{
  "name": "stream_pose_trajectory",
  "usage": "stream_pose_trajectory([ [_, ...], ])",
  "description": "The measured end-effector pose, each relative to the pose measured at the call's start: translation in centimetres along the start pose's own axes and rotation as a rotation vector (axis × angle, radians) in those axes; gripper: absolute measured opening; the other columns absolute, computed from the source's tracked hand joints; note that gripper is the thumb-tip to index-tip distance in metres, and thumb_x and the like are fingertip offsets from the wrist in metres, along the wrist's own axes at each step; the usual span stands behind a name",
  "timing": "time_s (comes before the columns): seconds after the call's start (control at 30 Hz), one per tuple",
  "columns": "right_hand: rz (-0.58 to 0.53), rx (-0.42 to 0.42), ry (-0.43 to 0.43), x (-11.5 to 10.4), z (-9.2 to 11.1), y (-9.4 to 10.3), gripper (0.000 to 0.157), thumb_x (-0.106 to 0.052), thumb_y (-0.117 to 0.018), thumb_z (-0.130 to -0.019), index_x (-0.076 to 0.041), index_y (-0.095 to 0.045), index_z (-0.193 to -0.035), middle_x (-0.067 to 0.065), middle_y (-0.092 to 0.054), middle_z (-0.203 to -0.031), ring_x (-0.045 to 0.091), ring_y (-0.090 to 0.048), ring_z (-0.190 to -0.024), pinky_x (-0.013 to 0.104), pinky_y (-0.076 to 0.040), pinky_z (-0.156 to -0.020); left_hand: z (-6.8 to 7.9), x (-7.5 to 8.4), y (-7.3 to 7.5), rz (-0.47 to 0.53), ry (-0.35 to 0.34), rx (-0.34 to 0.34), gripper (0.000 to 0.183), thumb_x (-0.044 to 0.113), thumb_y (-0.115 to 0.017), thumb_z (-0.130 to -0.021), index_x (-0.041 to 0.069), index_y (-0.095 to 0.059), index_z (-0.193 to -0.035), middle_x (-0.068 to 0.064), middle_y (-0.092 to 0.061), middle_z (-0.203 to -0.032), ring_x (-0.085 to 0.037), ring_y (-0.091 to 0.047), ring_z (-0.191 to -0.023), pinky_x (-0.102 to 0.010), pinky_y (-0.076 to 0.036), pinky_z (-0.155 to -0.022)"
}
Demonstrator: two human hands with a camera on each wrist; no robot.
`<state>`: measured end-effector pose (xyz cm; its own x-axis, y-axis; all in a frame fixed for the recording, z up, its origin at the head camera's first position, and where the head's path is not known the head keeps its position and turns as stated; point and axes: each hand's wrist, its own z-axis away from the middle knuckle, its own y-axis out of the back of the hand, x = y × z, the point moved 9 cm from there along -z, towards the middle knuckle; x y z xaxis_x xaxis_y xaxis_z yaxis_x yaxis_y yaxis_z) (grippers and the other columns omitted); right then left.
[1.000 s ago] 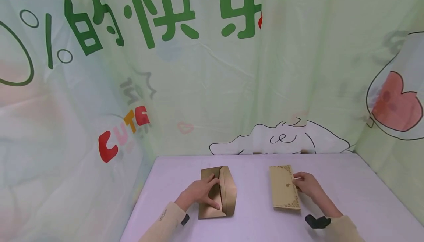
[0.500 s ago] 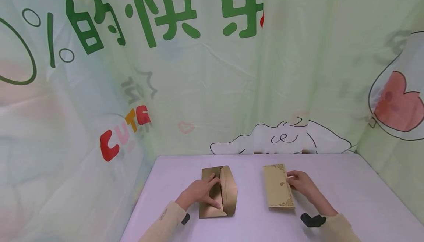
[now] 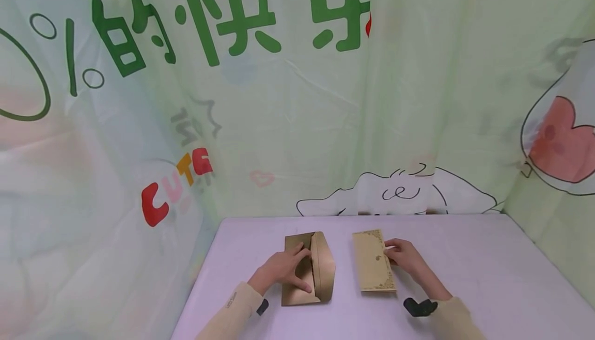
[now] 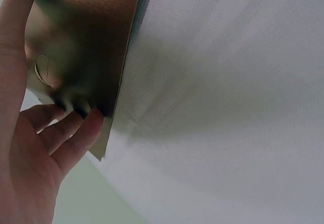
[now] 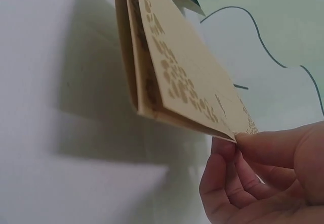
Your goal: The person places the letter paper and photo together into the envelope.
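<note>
A gold paper envelope (image 3: 324, 267) lies on the table left of centre, its pointed flap spread out to the right. My left hand (image 3: 284, 268) rests on it, thumb and fingers spread apart across the pocket. Up close in the left wrist view, the fingertips touch the envelope's shiny surface (image 4: 101, 21). To the right, a tan folded card (image 3: 372, 262) with brown floral corners is pinched at its right edge by my right hand (image 3: 405, 256). The right wrist view shows the card's layers (image 5: 187, 67) slightly parted, raised over its shadow, with thumb and fingers on one edge.
A pale lilac cloth covers the table (image 3: 465, 257). Close behind it hangs a printed curtain (image 3: 288, 123), which also runs along the left and right sides. Dark bands (image 3: 420, 307) sit at both wrists.
My right hand has carried the card leftward, narrowing the gap to the envelope. The left hand stays in place on the envelope.
</note>
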<state>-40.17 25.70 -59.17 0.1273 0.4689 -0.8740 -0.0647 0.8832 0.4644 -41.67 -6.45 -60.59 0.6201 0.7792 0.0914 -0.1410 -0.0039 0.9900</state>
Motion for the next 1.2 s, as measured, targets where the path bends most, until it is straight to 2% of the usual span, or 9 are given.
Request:
stream_pose_trajectory([
  [0.17, -0.026, -0.006, -0.017, -0.3, -0.3, -1.6, 0.035, -0.004, -0.055, -0.098, 0.015, -0.053, -0.127, 0.021, -0.069, -0.100, 0.018, -0.066, -0.083, 0.031, -0.058, -0.073, -0.1, -0.1, -0.1, -0.009, -0.003, 0.004, 0.098, 0.085, -0.068, -0.065, 0.035, -0.037, -0.144, -0.016, -0.036, -0.161, -0.023, -0.069, -0.098, -0.033, -0.056, -0.080],
  [0.43, -0.034, -0.020, -0.012, -1.5, -0.6, -4.0, 0.032, -0.003, -0.055, -0.098, 0.014, -0.055, -0.125, 0.020, -0.069, -0.099, 0.019, -0.065, -0.082, 0.034, -0.057, -0.074, -0.2, -0.1, -0.3, -0.009, -0.006, 0.006, 0.099, 0.085, -0.068, -0.065, 0.035, -0.038, -0.144, -0.017, -0.036, -0.161, -0.025, -0.069, -0.106, -0.035, -0.056, -0.083],
  [0.67, -0.020, -0.030, -0.024, -2.4, -1.1, -5.9, 0.030, -0.005, -0.056, -0.099, 0.010, -0.057, -0.125, 0.016, -0.070, -0.099, 0.016, -0.064, -0.081, 0.034, -0.057, -0.074, -0.1, 0.0, -0.1, 0.004, -0.007, 0.007, 0.096, 0.086, -0.067, -0.063, 0.036, -0.041, -0.140, -0.017, -0.037, -0.161, -0.025, -0.069, -0.102, -0.036, -0.055, -0.085],
  [1.03, -0.016, -0.039, 0.040, -4.6, -1.7, -8.1, 0.023, 0.000, -0.060, -0.096, 0.012, -0.061, -0.116, 0.017, -0.071, -0.092, 0.018, -0.065, -0.077, 0.034, -0.057, -0.069, -0.1, 0.0, 0.1, 0.023, 0.012, -0.010, 0.098, 0.086, -0.067, -0.064, 0.035, -0.040, -0.143, -0.015, -0.035, -0.162, -0.029, -0.066, -0.115, -0.039, -0.055, -0.091],
  [1.2, 0.015, -0.044, 0.045, -5.1, -2.0, -8.8, 0.022, 0.000, -0.062, -0.095, 0.010, -0.063, -0.114, 0.015, -0.071, -0.088, 0.017, -0.064, -0.072, 0.034, -0.057, -0.067, -0.1, 0.1, 0.2, 0.015, 0.004, -0.005, 0.096, 0.085, -0.068, -0.064, 0.036, -0.040, -0.142, -0.017, -0.037, -0.161, -0.029, -0.066, -0.115, -0.039, -0.056, -0.090],
])
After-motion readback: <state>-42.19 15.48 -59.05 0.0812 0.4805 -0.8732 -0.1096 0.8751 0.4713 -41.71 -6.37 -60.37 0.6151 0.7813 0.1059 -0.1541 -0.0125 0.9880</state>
